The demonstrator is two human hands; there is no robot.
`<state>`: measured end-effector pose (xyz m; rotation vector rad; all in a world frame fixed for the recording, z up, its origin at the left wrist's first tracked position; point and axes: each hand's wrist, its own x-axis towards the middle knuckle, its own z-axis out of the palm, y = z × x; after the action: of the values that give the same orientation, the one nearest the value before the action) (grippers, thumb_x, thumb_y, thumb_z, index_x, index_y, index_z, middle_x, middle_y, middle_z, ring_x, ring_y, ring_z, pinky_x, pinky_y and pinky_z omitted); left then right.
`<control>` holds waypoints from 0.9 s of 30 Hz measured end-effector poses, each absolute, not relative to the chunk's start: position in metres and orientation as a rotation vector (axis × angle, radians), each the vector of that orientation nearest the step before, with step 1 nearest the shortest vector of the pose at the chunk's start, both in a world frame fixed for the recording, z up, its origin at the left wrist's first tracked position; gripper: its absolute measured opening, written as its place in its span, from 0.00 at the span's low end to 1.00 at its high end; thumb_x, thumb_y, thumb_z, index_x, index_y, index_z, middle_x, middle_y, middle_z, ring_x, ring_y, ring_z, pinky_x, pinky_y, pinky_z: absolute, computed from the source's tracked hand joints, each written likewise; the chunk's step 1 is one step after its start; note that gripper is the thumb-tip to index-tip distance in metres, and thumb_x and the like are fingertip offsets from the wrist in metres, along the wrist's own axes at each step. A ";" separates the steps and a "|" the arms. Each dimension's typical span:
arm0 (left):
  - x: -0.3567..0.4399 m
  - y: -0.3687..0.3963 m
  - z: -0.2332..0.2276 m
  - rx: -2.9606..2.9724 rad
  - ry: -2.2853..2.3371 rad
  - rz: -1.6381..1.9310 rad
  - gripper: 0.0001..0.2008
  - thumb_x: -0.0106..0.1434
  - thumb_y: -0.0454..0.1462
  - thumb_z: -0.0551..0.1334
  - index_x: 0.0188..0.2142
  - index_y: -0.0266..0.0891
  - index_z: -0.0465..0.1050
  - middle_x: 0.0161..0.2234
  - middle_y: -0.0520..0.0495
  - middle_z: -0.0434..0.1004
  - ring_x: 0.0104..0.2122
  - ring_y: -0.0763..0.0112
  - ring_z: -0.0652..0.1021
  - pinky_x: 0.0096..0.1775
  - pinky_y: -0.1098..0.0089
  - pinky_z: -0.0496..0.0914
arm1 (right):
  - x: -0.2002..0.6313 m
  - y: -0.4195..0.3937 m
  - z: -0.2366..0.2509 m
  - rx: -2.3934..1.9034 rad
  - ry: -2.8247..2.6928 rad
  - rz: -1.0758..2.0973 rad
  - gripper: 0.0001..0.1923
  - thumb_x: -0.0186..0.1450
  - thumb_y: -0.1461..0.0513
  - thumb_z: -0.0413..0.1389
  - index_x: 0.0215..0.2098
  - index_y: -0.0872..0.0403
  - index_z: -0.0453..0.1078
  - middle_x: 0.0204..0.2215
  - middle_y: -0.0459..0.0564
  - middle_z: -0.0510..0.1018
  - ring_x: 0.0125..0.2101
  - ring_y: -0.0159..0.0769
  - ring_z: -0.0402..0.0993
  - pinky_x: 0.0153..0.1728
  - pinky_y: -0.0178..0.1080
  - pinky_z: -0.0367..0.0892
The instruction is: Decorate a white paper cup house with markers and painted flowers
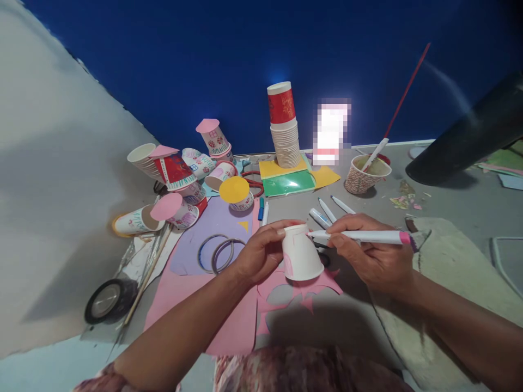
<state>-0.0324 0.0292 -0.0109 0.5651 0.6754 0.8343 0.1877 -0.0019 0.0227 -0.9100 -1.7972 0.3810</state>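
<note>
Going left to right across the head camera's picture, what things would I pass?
Tape roll → two rings → left hand → white paper cup → right hand → marker's pink end

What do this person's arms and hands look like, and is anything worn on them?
Both forearms are bare, with no gloves. No rings, watch or bracelets show on the left hand or the right hand. Only a patterned pinkish sleeve edge shows on the left arm, at the bottom of the picture.
</note>
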 end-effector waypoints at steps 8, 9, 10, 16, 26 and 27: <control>-0.034 0.029 -0.012 0.558 0.645 0.827 0.20 0.54 0.38 0.72 0.46 0.31 0.86 0.45 0.36 0.89 0.45 0.55 0.84 0.49 0.61 0.76 | 0.188 -0.003 0.022 -0.920 -1.791 0.391 0.08 0.68 0.69 0.60 0.37 0.50 0.77 0.30 0.44 0.85 0.27 0.32 0.82 0.31 0.31 0.76; -0.034 0.029 -0.011 0.555 0.642 0.829 0.20 0.54 0.38 0.72 0.46 0.31 0.86 0.45 0.36 0.89 0.45 0.55 0.84 0.50 0.61 0.76 | 0.188 -0.004 0.022 -0.918 -1.795 0.393 0.08 0.68 0.69 0.60 0.36 0.50 0.77 0.30 0.45 0.85 0.27 0.32 0.82 0.31 0.32 0.77; -0.034 0.029 -0.011 0.552 0.639 0.831 0.20 0.54 0.38 0.72 0.46 0.31 0.86 0.45 0.36 0.89 0.45 0.55 0.84 0.50 0.61 0.76 | 0.188 -0.004 0.022 -0.914 -1.799 0.395 0.08 0.68 0.69 0.60 0.36 0.50 0.77 0.30 0.45 0.85 0.27 0.33 0.82 0.31 0.32 0.77; -0.034 0.029 -0.010 0.546 0.647 0.835 0.20 0.54 0.38 0.72 0.46 0.32 0.86 0.44 0.36 0.89 0.45 0.55 0.84 0.50 0.61 0.76 | 0.187 -0.005 0.026 -0.919 -1.821 0.419 0.07 0.69 0.67 0.59 0.36 0.50 0.77 0.30 0.47 0.85 0.26 0.34 0.81 0.29 0.35 0.77; -0.034 0.029 -0.011 0.550 0.665 0.839 0.20 0.54 0.38 0.71 0.46 0.32 0.86 0.45 0.36 0.88 0.45 0.54 0.84 0.49 0.60 0.76 | 0.187 -0.004 0.026 -0.892 -1.827 0.414 0.07 0.69 0.68 0.59 0.36 0.50 0.77 0.30 0.46 0.85 0.27 0.33 0.82 0.30 0.34 0.76; -0.034 0.029 -0.011 0.553 0.670 0.843 0.20 0.54 0.38 0.71 0.46 0.32 0.86 0.45 0.36 0.88 0.45 0.54 0.83 0.50 0.60 0.76 | 0.187 -0.004 0.025 -0.890 -1.827 0.415 0.07 0.69 0.68 0.60 0.36 0.50 0.77 0.29 0.46 0.85 0.27 0.34 0.82 0.30 0.34 0.76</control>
<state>-0.0337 0.0287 -0.0110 0.5529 0.6697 0.8434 0.1870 -0.0036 0.0253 -0.8901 -1.8269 0.4155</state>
